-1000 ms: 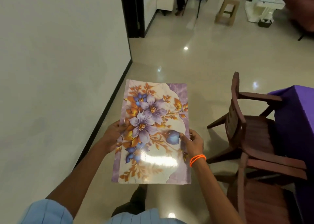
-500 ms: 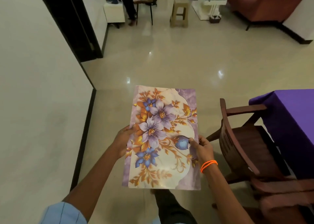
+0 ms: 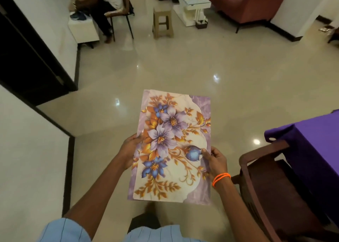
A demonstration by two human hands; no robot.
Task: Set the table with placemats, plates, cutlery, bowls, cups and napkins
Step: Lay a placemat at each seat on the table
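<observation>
I hold a stack of floral placemats (image 3: 172, 144), cream and purple with blue and violet flowers, flat in front of my chest above the floor. A second mat's edge peeks out along the left and top. My left hand (image 3: 131, 146) grips the left long edge, fingers underneath. My right hand (image 3: 213, 159) pinches the right long edge, thumb on top near a blue bud; an orange band circles that wrist. The table with a purple cloth (image 3: 315, 140) stands at the right edge, apart from the mats.
Dark wooden chairs (image 3: 271, 184) stand between me and the table. A white wall corner (image 3: 27, 150) and dark doorway (image 3: 27, 63) are on my left. Farther off are a stool (image 3: 162, 21), a white coffee table (image 3: 194, 4), a red sofa (image 3: 245, 1) and a seated person (image 3: 102, 8).
The view has turned right and lifted, showing more of the far room. The placemats stay in both hands with the same grip, now a little farther right of the wall.
</observation>
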